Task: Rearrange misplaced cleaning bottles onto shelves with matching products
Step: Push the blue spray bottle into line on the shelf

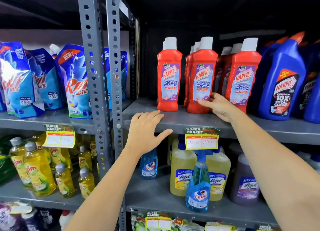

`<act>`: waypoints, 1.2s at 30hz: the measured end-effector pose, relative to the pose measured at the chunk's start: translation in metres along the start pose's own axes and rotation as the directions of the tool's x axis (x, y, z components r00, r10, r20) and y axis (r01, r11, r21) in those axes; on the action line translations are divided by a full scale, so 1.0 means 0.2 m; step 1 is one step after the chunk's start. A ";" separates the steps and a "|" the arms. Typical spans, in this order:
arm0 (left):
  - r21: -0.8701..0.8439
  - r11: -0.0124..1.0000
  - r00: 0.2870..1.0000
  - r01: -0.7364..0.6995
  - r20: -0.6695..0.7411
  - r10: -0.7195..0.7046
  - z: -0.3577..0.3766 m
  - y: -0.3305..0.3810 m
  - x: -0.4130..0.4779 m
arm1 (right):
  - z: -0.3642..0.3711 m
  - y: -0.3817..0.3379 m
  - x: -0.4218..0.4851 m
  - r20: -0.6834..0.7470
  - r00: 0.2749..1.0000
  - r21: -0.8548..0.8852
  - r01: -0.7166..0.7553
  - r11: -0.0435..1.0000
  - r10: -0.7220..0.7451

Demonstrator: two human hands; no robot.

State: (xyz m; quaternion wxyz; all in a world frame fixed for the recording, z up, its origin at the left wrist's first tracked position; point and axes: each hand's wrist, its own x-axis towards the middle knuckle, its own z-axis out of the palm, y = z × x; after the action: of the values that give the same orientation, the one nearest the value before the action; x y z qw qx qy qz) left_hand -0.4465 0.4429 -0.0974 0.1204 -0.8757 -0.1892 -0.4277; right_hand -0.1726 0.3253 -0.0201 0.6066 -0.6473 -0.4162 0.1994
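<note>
Our right hand [219, 107] touches the middle red plastic Harpic bottle [201, 78] with fingers open, not gripping. Our left hand [147, 133] rests flat at seven o'clock. We should nudge it straight, gently, so neighbours stay standing.

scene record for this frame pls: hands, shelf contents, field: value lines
left hand: open, palm down on the front edge of the grey shelf, holding nothing
right hand: open, fingers against the base of the middle red Harpic bottle, not closed round it
same shelf, right: blue Harpic bottles
left bay: Rin Matic pouches
shelf below: Colin spray bottle, small Colin bottle, yellow Lizol bottles
lower left: yellow Vim bottles
</note>
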 end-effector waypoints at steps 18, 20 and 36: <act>-0.072 0.984 0.767 0.165 0.636 -0.082 0.63 0.07 -1.32 | 0.28 1.15 -0.97 -0.284 0.957 -0.374 -0.172 0.911 0.065; -0.035 0.980 0.710 0.194 0.695 -0.116 0.66 0.05 -1.35 | 0.27 1.20 -0.93 -0.196 0.959 -0.390 -0.269 0.881 0.206; -0.035 0.991 0.638 0.130 0.768 -0.057 0.73 -0.02 -1.53 | 0.58 1.24 -0.88 -0.076 0.964 -0.414 -0.264 0.871 0.256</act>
State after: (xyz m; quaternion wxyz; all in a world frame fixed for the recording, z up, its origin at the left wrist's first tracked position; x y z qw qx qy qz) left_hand -0.5186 0.4315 -0.4285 -0.0312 -0.9676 -0.2485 -0.0313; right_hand -0.2890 0.2794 -0.3209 0.4242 -0.8146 -0.3528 0.1789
